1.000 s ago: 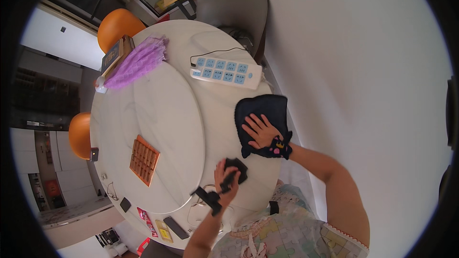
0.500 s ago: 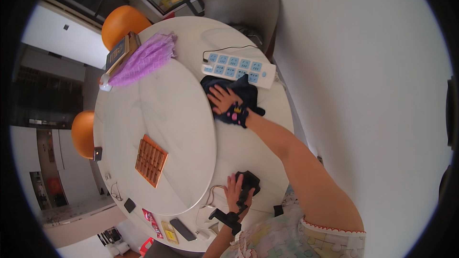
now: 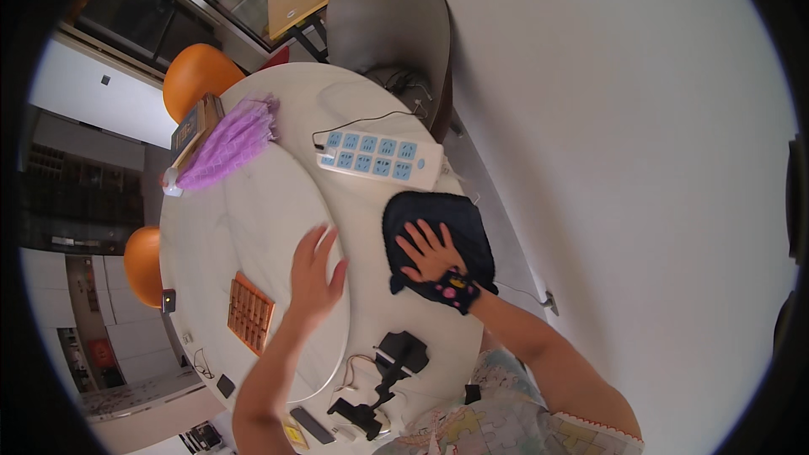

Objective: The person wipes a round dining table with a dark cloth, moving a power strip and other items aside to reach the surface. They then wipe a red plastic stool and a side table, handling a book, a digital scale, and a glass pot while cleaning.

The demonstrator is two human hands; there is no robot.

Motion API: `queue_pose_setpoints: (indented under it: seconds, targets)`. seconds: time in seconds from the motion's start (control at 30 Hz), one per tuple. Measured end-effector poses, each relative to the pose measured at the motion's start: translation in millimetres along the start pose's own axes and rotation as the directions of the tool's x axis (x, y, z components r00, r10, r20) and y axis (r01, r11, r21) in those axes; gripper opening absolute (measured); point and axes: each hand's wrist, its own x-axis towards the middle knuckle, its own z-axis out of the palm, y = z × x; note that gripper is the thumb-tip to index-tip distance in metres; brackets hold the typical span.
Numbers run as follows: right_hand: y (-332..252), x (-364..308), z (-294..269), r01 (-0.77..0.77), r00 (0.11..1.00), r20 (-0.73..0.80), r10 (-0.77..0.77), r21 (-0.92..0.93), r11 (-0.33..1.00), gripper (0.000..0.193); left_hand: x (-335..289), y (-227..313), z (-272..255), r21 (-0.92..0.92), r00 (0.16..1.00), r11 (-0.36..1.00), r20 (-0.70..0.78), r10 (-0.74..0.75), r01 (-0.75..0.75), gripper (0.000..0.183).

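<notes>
The dark cloth (image 3: 462,223) lies flat near the right edge of the tabletop (image 3: 364,211). The right hand (image 3: 431,254) rests palm down on it, fingers spread and gripping nothing, presumably to press it evenly. The left hand (image 3: 317,285) hangs over the disc (image 3: 253,223), its fingers apart and empty; whether it touches I cannot tell. Beyond the cloth, the power strip (image 3: 379,159) lies sockets up, likely for easy plugging. Toward the lower edge sits the black stand (image 3: 402,352), its broad base probably steadying it.
</notes>
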Motion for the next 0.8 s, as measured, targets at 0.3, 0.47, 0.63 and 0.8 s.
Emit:
queue_pose_setpoints:
  seconds: [0.3,0.47,0.63,0.8]
  targets:
    - [-14.2,-71.3,-20.5,-0.023,0.993,0.118,0.022,0.011,1.000,0.062,161.9,-31.8,106.7,0.370,0.876,0.895,0.480,0.047,-0.251,0.103]
    - [-6.2,-16.7,-14.7,-0.022,0.990,0.139,0.022,0.000,1.000,0.064,192.6,-49.3,110.1,0.264,0.802,0.900,0.582,0.137,-0.345,0.107]
    - [8.4,72.4,37.0,0.039,0.999,0.017,-0.040,0.060,0.997,0.071,219.9,-48.5,84.3,0.278,0.813,0.883,0.557,0.173,-0.378,0.102]
    - [32.6,208.2,81.5,-0.062,0.996,-0.059,0.064,0.048,0.997,0.073,268.6,-29.5,27.3,0.290,0.858,0.859,0.433,0.276,-0.422,0.093]
